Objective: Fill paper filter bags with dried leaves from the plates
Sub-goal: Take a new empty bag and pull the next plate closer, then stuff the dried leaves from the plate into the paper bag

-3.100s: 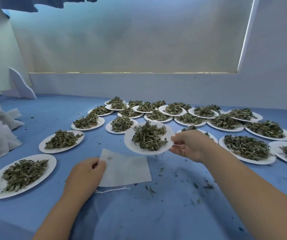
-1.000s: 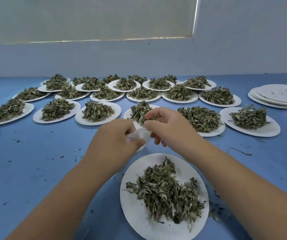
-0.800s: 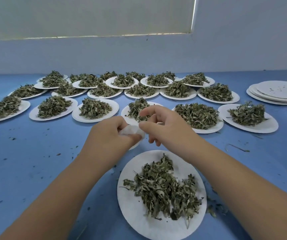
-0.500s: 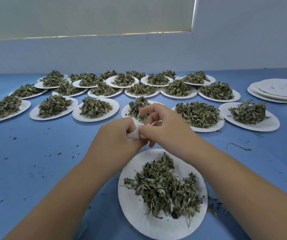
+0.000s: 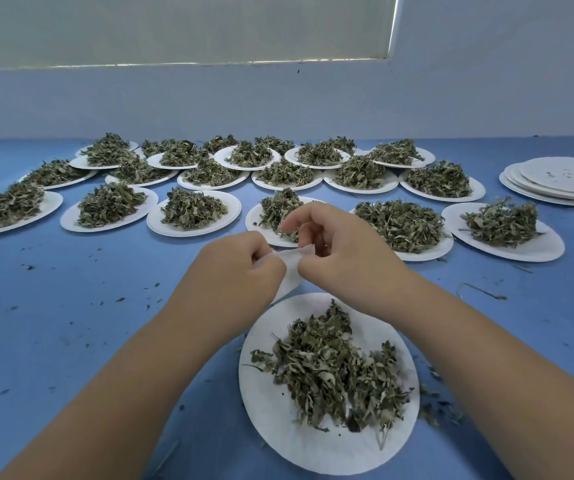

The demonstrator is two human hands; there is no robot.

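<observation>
Lower centre of the frame, a white plate (image 5: pixel 327 445) heaped with dried leaves (image 5: pixel 334 372) sits on the blue desk (image 5: pixel 71 341); just above it both hands work one paper filter bag (image 5: pixel 290 268), the left hand (image 5: pixel 233 271) curled round its edge and the right hand (image 5: pixel 341 251) pinching the top. Behind them, rows of leaf-filled plates (image 5: pixel 192 216) cross the middle of the frame; at the right edge, a stack of emptied plates (image 5: pixel 562 181).
</observation>
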